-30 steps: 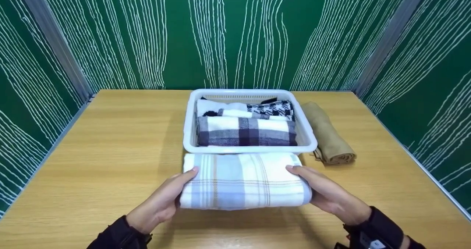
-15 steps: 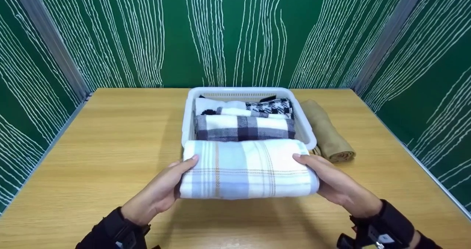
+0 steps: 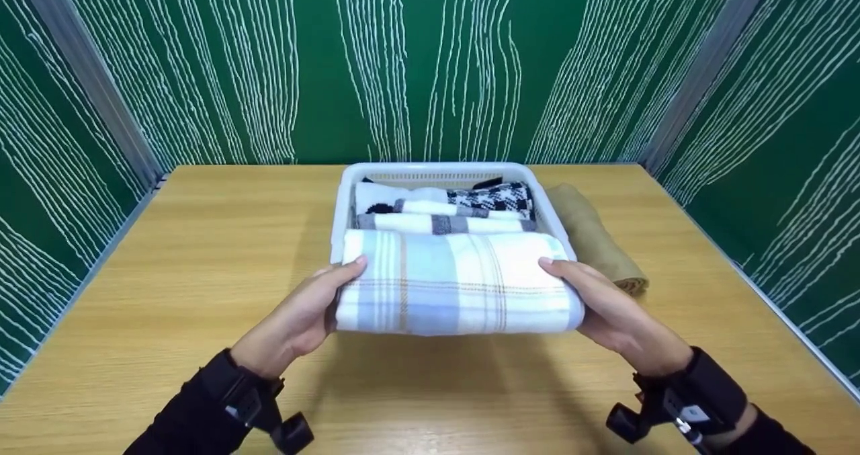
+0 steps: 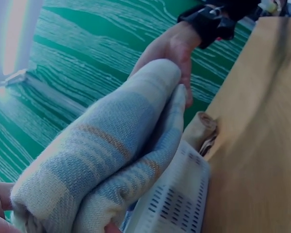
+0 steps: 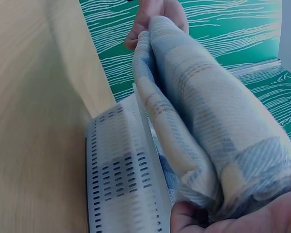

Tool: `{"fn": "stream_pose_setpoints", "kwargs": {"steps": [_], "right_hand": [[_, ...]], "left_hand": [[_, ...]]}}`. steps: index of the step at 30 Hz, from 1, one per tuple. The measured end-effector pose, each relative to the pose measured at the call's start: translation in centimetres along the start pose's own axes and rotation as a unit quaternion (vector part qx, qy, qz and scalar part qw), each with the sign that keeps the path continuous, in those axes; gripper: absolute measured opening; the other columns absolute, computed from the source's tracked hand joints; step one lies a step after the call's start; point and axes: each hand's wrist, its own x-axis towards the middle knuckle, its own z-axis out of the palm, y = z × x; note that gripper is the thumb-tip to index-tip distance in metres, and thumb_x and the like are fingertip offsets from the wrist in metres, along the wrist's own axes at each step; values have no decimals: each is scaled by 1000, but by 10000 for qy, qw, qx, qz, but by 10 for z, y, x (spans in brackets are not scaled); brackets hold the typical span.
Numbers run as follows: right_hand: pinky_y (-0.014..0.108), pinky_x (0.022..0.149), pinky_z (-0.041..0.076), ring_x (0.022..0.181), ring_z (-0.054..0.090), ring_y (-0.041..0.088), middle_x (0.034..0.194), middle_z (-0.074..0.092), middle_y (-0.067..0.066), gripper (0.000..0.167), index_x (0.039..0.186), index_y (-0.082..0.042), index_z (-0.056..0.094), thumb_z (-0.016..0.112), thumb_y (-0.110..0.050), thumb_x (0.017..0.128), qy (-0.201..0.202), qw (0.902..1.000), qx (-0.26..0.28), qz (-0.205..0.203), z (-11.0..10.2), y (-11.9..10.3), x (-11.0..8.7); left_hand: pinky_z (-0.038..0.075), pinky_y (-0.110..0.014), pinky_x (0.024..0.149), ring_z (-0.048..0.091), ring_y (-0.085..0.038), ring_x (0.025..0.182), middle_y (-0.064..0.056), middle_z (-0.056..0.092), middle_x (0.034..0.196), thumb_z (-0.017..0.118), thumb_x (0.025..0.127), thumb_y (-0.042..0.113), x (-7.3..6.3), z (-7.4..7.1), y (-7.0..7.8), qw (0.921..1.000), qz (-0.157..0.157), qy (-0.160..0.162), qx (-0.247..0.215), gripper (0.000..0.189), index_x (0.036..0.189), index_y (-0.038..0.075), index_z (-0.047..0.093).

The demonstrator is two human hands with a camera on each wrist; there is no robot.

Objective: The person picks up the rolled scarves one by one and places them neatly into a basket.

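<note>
Between my two hands a folded scarf (image 3: 463, 283), white and light blue plaid with thin tan lines, is held up off the table. My left hand (image 3: 295, 314) grips its left end, thumb on top and the other fingers underneath. At the opposite end my right hand (image 3: 621, 317) grips it the same way. The scarf's far edge overlaps the near part of a white plastic basket (image 3: 341, 220) and hides its front rim. Both wrist views show the scarf (image 4: 102, 145) folded into thick layers, above the perforated basket wall (image 5: 121, 170).
Inside the basket lie a grey-and-white checked cloth (image 3: 406, 222), a black-and-white patterned cloth (image 3: 494, 198) and other white pieces. A rolled tan cloth (image 3: 594, 240) rests on the wooden table (image 3: 201, 273) at the basket's right. Green walls with white lines (image 3: 463, 65) stand behind and beside the table.
Both hands have carried the scarf forward, from in front of the basket to over its near part. It now covers much of the grey checked cloth from view.
</note>
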Motion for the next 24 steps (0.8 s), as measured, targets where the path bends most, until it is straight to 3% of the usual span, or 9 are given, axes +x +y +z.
{"fn": "stream_pose_setpoints", "kwargs": {"steps": [8,18,24], "right_hand": [[29,76,51,89,64,16,101,65,7,26,117,-6,53,48,-26,100,44,9999,102,-114,-1,-8,9],[29,77,52,91,64,18,102,64,7,36,129,-3,39,47,-25,101,51,9993,253,-272,0,-24,24],[29,73,53,86,65,18,99,66,7,30,122,-7,48,51,-26,99,334,9990,182,-245,-2,-34,31]], "left_hand": [[52,-26,67,64,-15,77,-5,66,87,45,101,26,14,-2,8,9996,158,-162,-171,28,113,1,51],[50,-27,72,62,-16,84,-5,65,92,45,101,29,29,-5,24,9998,159,-96,-57,36,121,0,48],[49,-29,76,62,-17,88,-5,65,96,44,101,31,39,-5,32,9998,142,-126,-81,36,124,3,50]]}}
